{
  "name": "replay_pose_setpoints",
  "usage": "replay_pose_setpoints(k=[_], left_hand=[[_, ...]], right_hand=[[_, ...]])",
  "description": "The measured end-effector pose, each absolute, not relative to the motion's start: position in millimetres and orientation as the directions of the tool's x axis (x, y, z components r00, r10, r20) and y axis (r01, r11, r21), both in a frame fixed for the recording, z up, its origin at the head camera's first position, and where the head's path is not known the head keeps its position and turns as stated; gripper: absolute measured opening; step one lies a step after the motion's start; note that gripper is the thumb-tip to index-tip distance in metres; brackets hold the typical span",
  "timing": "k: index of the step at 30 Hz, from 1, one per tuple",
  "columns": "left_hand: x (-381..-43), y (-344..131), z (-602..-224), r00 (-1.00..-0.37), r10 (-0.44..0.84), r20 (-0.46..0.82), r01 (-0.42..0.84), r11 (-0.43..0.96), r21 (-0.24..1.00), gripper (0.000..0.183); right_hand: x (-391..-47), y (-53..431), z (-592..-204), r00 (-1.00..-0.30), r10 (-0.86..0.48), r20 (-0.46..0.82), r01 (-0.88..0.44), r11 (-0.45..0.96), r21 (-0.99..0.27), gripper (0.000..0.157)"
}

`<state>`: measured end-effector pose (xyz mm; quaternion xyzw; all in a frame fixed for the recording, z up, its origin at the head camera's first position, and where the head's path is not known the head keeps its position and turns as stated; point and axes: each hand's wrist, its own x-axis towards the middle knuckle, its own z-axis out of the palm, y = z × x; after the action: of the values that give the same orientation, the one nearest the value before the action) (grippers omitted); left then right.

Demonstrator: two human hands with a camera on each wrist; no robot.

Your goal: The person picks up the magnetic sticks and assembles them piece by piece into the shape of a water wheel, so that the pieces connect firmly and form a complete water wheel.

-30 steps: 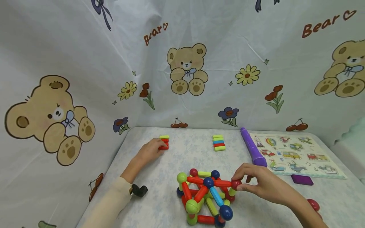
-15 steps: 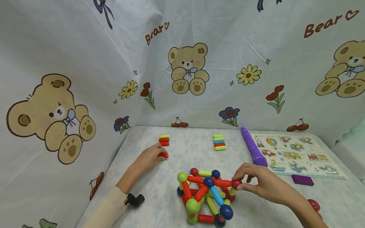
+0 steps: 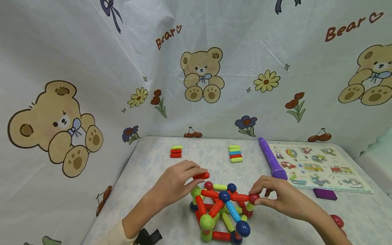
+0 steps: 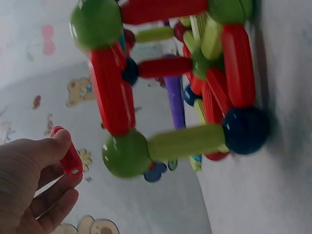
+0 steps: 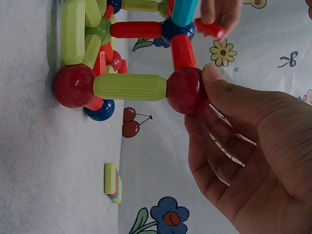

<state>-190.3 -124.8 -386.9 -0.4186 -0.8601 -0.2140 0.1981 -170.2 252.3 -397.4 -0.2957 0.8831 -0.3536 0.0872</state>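
My left hand pinches a red magnetic rod between thumb and fingers, just above the far left corner of a ball-and-rod structure. In the left wrist view the rod shows a silvery dot at its end and stands apart from the nearby green ball. At the structure's right corner my right hand holds a red ball between thumb and fingers. The right wrist view shows that red ball joined to a green rod and a red one.
Three rods lie in a stack at the back left. Several more rods line up at the back middle. To the right are a purple microphone-shaped toy, a picture board, a purple block and a red ball.
My left hand has taken a red rod from the back-left stack and carried it right and nearer, over the structure. The right hand stays at the red ball.
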Motion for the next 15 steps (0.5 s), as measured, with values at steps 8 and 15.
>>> replay_pose_setpoints(k=[8,15], left_hand=[[-146.0,-92.6,-380.6,-0.455,0.75,0.48,0.889,0.412,0.199,0.031],[-129.2,-83.0,-396.1,-0.395,0.813,0.427,0.917,0.324,0.232,0.027]], right_hand=[[-170.6,253.7,-396.5,-0.805,-0.589,0.076,-0.478,0.567,-0.671,0.017],[-169.3,252.9,-398.7,-0.803,-0.592,0.067,-0.471,0.562,-0.679,0.016]])
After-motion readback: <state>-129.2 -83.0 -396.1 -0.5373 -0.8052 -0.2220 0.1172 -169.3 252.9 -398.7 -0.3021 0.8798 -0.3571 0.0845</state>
